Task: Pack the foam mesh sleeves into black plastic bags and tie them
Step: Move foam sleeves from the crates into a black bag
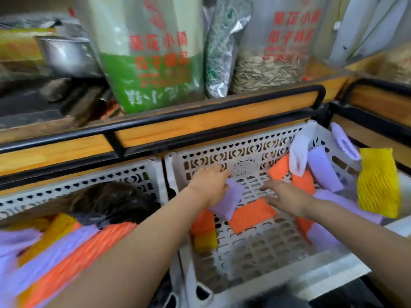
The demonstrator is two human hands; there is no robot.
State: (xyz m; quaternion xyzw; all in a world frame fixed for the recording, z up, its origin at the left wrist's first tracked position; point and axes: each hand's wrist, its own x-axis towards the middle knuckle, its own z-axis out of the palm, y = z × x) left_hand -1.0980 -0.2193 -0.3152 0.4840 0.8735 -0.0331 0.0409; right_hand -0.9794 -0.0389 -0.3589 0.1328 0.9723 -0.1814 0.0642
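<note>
Gathering loose sleeves from the white crate

Step in hand, as judged: clear the scattered foam mesh sleeves out of the white crate (pixel 333 272) so they can go into the black bag (pixel 115 203). The bag is a dark glossy shape in the neighbouring crate (pixel 89 176) to the left, behind a heap of sleeves (pixel 66 247) in purple, orange and yellow.

Left hand (pixel 210 185): fingers curled over the upper end of 1 purple sleeve (pixel 229 201), which hangs out from under the palm. The grip looks closed, but motion blur hides the exact finger placement.

Right hand (pixel 287 196): fingers straight and spread, holding nothing, palm down over the orange sleeve (pixel 251 215) on the crate floor. Contact cannot be told.

Notes for doing it well:
- The sleeves look light and springy, so sweep several into a flat stack rather than lifting 1 at a time, and compress gently.
- Check the walls and rim. 1 yellow sleeve (pixel 378 181) drapes over the right wall, and more purple and orange ones lean in the far right corner.
- The bag mouth is not visible; open it wide before transfer.
</note>
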